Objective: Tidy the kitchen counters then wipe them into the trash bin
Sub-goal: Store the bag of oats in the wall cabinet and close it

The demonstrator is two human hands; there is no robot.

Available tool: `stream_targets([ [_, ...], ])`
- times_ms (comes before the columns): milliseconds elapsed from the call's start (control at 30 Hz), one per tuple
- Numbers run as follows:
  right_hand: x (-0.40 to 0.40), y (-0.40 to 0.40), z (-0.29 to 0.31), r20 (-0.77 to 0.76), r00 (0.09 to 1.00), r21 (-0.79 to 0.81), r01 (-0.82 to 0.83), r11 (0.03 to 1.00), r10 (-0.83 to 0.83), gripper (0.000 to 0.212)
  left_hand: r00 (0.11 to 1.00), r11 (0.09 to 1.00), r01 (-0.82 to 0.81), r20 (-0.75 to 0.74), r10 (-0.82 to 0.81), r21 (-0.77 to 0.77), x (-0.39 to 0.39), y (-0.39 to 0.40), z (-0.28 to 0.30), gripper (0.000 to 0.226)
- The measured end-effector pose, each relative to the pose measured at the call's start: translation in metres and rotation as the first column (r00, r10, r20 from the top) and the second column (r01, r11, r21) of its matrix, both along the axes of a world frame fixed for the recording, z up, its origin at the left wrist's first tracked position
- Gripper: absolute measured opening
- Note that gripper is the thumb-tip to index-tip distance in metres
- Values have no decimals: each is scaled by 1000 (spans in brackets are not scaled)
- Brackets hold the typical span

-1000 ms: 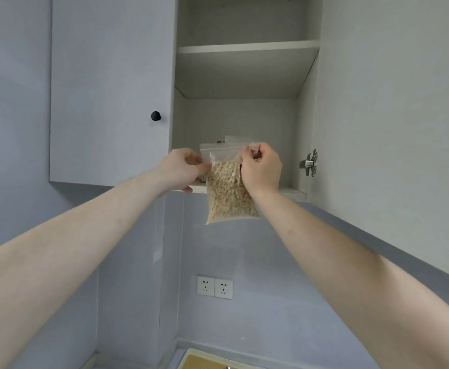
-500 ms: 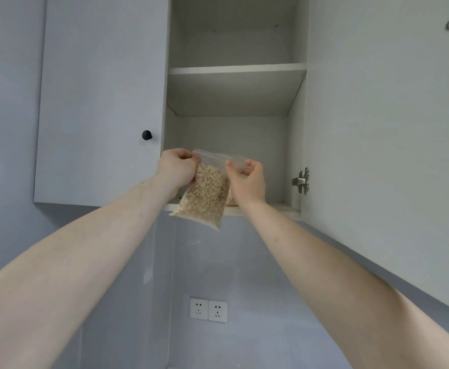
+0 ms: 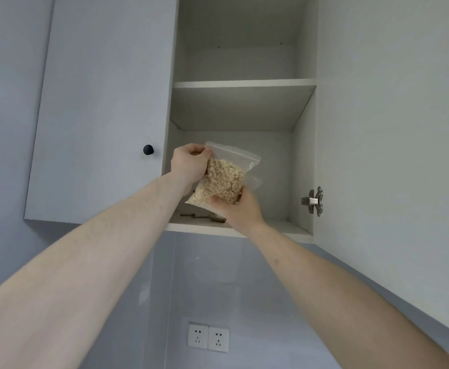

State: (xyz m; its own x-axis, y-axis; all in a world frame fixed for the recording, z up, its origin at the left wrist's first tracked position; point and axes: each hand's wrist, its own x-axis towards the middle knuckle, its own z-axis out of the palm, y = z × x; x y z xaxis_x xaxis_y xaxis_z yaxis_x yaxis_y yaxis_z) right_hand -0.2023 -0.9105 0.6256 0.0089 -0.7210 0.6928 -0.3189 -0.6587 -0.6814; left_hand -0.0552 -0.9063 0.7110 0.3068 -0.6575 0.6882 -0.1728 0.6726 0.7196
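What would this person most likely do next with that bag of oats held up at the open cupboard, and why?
Probably ease the bag of oats forward and set it down on the bottom shelf. The left hand pinches its top corner, the right hand supports it from below, and it hangs tilted in the cupboard opening, just above that shelf, where some small items already lie.

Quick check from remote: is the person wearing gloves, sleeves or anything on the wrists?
No. The left hand and right hand are bare, with no gloves, and no rings show. Both forearms are uncovered as far as the frame shows, with no sleeves, watch or wristbands.
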Motion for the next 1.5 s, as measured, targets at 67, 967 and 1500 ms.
stream_targets([
  [67, -8, -10, 3, 70, 997, -7, 23, 1000, -22, 41, 998, 1000, 22, 57, -22, 14, 2, -6, 0, 9],
  [967, -63, -62, 12, 193, 806, 199, 526, 827, -559, 52, 682, 932, -363, 679, 273, -10, -30, -73, -104, 20],
  [1500, -55, -56, -10, -294, 741, -83, 610, 788, -604, 85, 627, 920, -391, 730, 271, -6, -30, -62, -108, 13],
])
